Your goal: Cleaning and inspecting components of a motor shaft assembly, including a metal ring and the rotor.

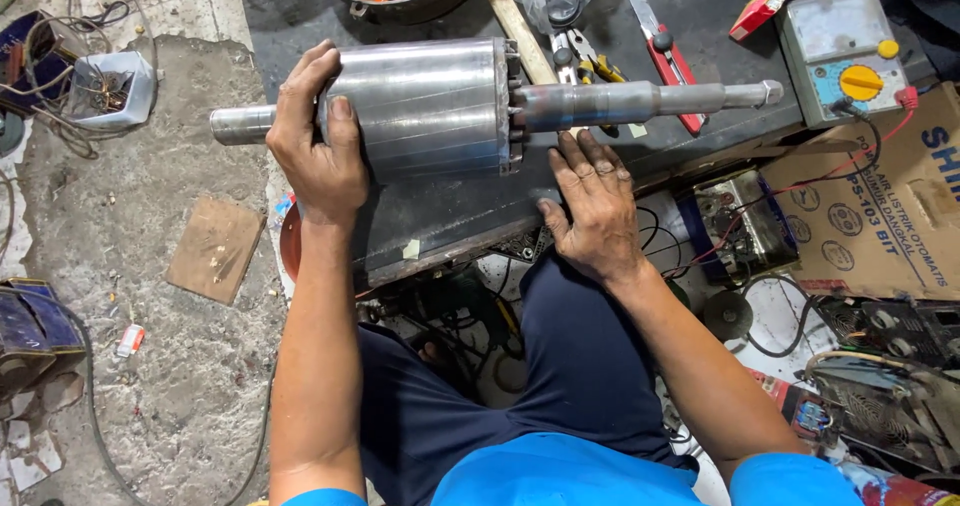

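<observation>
My right hand [598,201] lies flat, fingers spread, on the dark steel-topped bench [470,216] near its front edge, just below the rotor's shaft and holding nothing. My left hand [318,136] wraps over the near end of the grey cylindrical steel motor rotor [430,106], fingers curled across the top and thumb pressed on its side.

The rotor lies on its side across the bench. Its drum is smooth, with faint slanted lines, and ends in a ring of dark notched teeth on the right. A long dull shaft [650,98] sticks out to the right and a short stub [240,124] to the left, so the long axis runs left to right, parallel to the bench's front edge.

Beyond the bench's right edge a brown cardboard box [890,216] with blue print and round emblems lies tilted. At the far right corner sits a pale grey meter with a yellow dial [845,56], and beside it a red and yellow flat packet [765,1].
</observation>
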